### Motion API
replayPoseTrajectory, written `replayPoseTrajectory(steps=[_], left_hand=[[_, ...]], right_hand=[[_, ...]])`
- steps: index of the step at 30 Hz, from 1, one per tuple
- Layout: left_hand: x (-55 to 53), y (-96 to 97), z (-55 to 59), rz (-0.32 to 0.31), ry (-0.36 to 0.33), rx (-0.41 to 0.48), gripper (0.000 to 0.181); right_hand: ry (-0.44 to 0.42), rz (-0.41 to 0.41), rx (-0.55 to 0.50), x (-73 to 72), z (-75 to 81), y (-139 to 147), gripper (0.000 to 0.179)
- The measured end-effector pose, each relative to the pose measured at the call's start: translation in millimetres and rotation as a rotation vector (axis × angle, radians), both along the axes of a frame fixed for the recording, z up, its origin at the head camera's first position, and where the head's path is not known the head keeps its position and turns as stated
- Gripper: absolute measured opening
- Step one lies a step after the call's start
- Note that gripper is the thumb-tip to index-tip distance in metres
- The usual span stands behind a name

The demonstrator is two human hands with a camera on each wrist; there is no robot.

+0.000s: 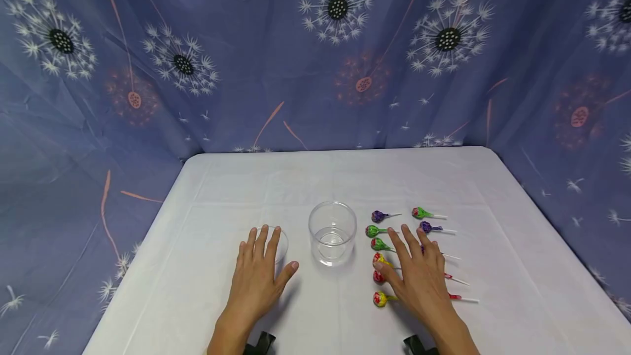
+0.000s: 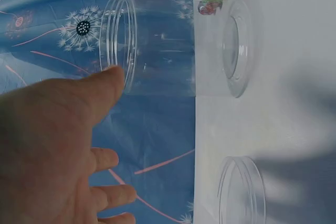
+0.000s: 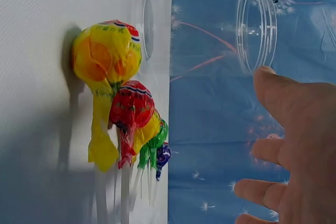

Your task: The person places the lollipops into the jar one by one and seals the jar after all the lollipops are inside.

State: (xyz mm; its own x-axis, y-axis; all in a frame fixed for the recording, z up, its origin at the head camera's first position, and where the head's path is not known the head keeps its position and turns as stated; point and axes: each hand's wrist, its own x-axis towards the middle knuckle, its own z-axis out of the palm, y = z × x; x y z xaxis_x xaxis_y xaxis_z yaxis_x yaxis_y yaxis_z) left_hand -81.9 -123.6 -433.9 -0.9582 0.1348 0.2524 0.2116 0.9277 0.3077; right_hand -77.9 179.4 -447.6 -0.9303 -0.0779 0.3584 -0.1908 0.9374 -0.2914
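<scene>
A clear plastic jar (image 1: 332,234) without a lid stands upright in the middle of the white table. To its left, my left hand (image 1: 257,284) hovers with fingers spread above a clear round lid (image 1: 282,245), which it partly covers. My right hand (image 1: 419,281), fingers also spread, hovers over wrapped lollipops lying in two columns and hides some of them. In the right wrist view a yellow lollipop (image 3: 106,56) is closest, with a red lollipop (image 3: 133,103) behind it. Green lollipops (image 1: 378,244) and purple lollipops (image 1: 378,216) lie farther back. Neither hand holds anything.
The white tablecloth (image 1: 207,207) covers the table, whose far edge meets a blue dandelion-print curtain (image 1: 256,70). This curtain also hangs along both sides. Black wrist straps or mounts (image 1: 261,342) show near the bottom.
</scene>
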Motion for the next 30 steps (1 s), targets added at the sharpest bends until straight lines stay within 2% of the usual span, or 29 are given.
replayPoseTrajectory(steps=[6,17,24,30], left_hand=[[-5.0,-0.7,1.1,-0.057,0.012,0.066,0.079],[-17.3,3.7,7.2,-0.151,-0.046,0.246,0.093],[-27.2,10.7,8.8,-0.17,-0.199,0.37,0.101],[-36.0,16.9,7.2,-0.191,-0.267,0.438,0.105]], right_hand=[[-0.01,0.017,-0.023,3.4,1.7,5.7,0.073],[0.05,0.026,-0.051,8.9,-1.4,16.0,0.069],[0.097,0.042,-0.095,14.3,-5.5,21.2,0.064],[0.124,0.053,-0.114,17.2,-8.7,24.5,0.063]])
